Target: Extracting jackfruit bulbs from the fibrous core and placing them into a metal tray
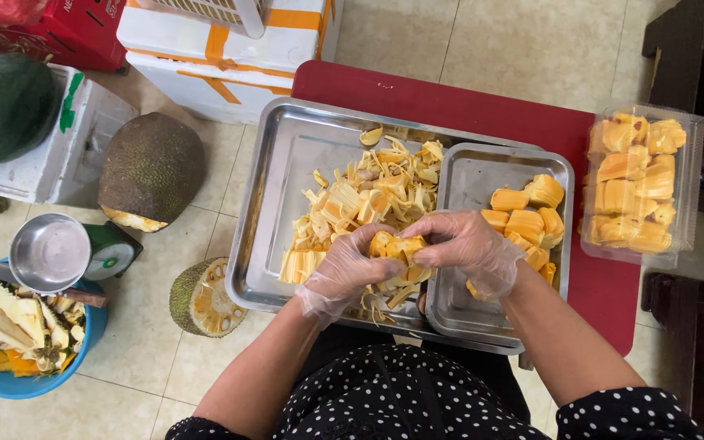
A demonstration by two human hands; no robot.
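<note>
Both my hands wear thin clear gloves and meet over the near edge of a large steel tray. My left hand and my right hand together grip one yellow-orange jackfruit pod, with pale fibres hanging under it. A heap of pale yellow jackfruit strands fills the middle of the large tray. A smaller steel tray rests on the large one's right side and holds cleaned orange jackfruit bulbs.
A clear plastic box of jackfruit bulbs sits on the red table at right. On the floor at left lie a halved jackfruit, a smaller cut piece, a scale with a steel bowl, a blue basin of scraps, a watermelon and foam boxes.
</note>
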